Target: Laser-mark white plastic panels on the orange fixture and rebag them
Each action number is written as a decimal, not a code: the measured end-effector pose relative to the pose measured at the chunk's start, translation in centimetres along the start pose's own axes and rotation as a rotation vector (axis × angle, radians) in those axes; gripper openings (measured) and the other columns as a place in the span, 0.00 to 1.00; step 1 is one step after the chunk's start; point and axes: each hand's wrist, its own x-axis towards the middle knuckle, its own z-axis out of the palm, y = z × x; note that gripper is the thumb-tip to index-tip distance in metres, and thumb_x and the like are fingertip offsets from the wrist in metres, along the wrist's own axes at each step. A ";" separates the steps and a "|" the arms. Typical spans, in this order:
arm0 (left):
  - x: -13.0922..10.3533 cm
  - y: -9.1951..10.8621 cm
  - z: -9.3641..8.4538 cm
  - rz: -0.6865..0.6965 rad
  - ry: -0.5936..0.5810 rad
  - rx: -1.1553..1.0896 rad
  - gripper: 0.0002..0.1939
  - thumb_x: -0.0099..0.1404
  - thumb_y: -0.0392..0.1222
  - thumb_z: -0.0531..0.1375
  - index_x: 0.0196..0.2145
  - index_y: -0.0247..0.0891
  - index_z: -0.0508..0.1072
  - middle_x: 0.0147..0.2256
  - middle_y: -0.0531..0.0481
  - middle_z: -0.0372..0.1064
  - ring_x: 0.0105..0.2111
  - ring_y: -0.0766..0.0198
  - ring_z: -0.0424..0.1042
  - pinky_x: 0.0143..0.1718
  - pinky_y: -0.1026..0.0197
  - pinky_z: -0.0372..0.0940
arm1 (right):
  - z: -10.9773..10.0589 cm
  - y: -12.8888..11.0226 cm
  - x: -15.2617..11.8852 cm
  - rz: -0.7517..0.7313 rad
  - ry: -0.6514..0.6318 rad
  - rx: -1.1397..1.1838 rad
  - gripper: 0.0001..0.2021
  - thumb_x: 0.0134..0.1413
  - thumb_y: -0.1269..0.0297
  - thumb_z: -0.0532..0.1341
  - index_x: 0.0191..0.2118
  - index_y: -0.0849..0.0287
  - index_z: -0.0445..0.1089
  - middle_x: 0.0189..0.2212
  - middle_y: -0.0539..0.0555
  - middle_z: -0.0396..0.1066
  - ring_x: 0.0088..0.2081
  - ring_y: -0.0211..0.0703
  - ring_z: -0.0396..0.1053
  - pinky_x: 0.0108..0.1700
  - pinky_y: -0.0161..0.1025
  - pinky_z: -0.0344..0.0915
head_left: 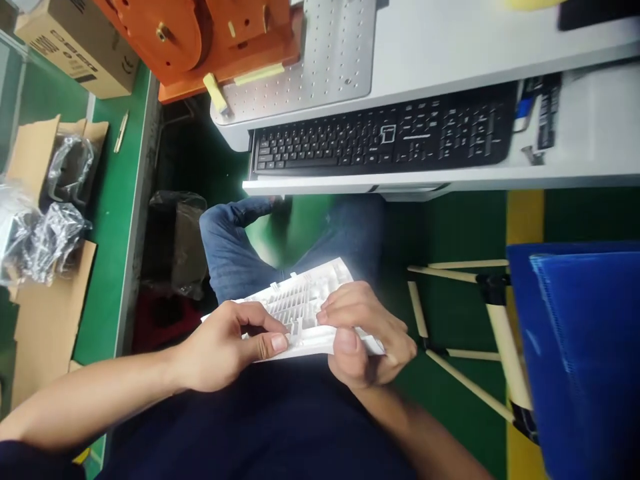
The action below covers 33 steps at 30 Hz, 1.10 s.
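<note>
A white plastic panel (295,303) with slotted vents and small tabs along its far edge lies tilted over my lap. At its left end my left hand (235,343) pinches the near edge between thumb and fingers. On the right, my right hand (367,333) grips the panel, its thumb at the near edge and its curled fingers over the ribbed face. The panel's underside is hidden.
Above my knees, a black keyboard (380,137) sits in a white drawer (575,157). An orange fixture (225,40) stands beside a perforated metal plate (320,67). On the left green table are a cardboard box (80,47) and wrapped parts (55,233). Blue bin (590,347) at right.
</note>
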 end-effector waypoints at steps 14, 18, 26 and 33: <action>-1.0 -1.8 1.0 -0.028 0.101 -0.154 0.28 0.61 0.66 0.76 0.36 0.34 0.85 0.34 0.47 0.73 0.37 0.60 0.67 0.41 0.57 0.59 | 0.4 -0.6 -1.6 -0.017 0.001 -0.049 0.03 0.60 0.66 0.62 0.35 0.52 0.73 0.24 0.49 0.72 0.25 0.47 0.71 0.31 0.49 0.68; -1.3 -1.7 1.1 -0.032 0.120 -0.138 0.26 0.61 0.64 0.76 0.36 0.34 0.86 0.33 0.48 0.72 0.36 0.61 0.66 0.41 0.58 0.58 | 0.7 -0.9 -1.9 -0.015 0.044 -0.045 0.03 0.59 0.65 0.62 0.34 0.52 0.73 0.23 0.48 0.71 0.24 0.46 0.69 0.31 0.48 0.67; -1.5 -1.4 1.3 -0.059 0.112 -0.094 0.26 0.60 0.63 0.76 0.34 0.34 0.85 0.32 0.47 0.73 0.35 0.61 0.66 0.40 0.58 0.58 | 0.5 -1.5 -2.0 -0.003 0.040 -0.057 0.03 0.58 0.64 0.62 0.32 0.52 0.70 0.21 0.48 0.69 0.23 0.44 0.67 0.31 0.48 0.64; -0.9 -2.1 1.6 -0.061 0.049 -0.070 0.28 0.64 0.66 0.73 0.39 0.34 0.84 0.36 0.46 0.75 0.37 0.59 0.68 0.40 0.58 0.61 | 0.3 -0.9 -2.9 0.049 0.100 -0.022 0.05 0.58 0.66 0.61 0.31 0.52 0.71 0.22 0.48 0.70 0.24 0.45 0.68 0.32 0.48 0.66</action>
